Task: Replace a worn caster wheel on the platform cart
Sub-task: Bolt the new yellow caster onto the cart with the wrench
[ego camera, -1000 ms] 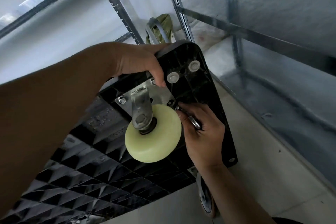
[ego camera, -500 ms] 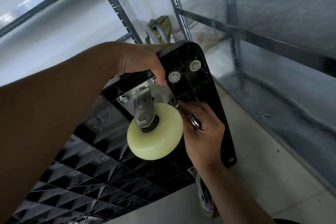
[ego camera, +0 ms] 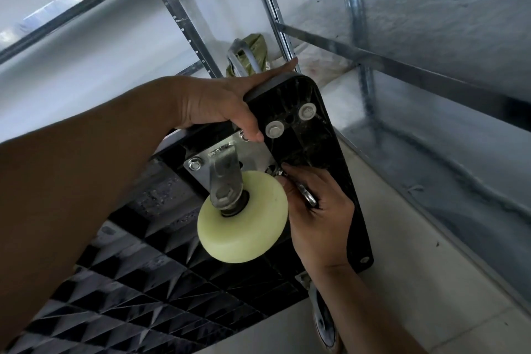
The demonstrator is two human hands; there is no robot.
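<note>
The platform cart (ego camera: pixel 316 158) is tipped up on its edge in front of metal shelving (ego camera: pixel 172 8), with its black ribbed underside facing the camera. On the left, the left hand (ego camera: pixel 218 106) clamps the cart's upper edge. Its fingers reach over the far face and its thumb curls down onto the underside, the tip resting by the top corner of the steel mounting plate (ego camera: pixel 255 156). That arm comes in from the lower left and acts as the brace.

The pale cream caster wheel (ego camera: pixel 244 218) stands out from the plate on its fork, towards the viewer and just below the plate's middle. One bolt (ego camera: pixel 195 165) shows at the plate's left corner.

The fastener that matters is at the plate's right corner (ego camera: pixel 271 170). It is tucked between the wheel's rim and the right hand (ego camera: pixel 319 221), and is partly hidden by both. It lies just up and left of that hand's fingertips, so the right hand is much the nearer.

The right hand has its fingers curled round a small metal wrench (ego camera: pixel 307 195). The wrench's long axis runs from the corner fastener down and right across the palm, close beside the wheel. The wrist comes up from the lower right, with the back of the hand facing the camera.

In my judgement the swing room is tight, as the wheel blocks any swing to the left. Whether the wrench head is seated on the fastener cannot be made out. A second caster (ego camera: pixel 324 322) peeks out below the right forearm.
</note>
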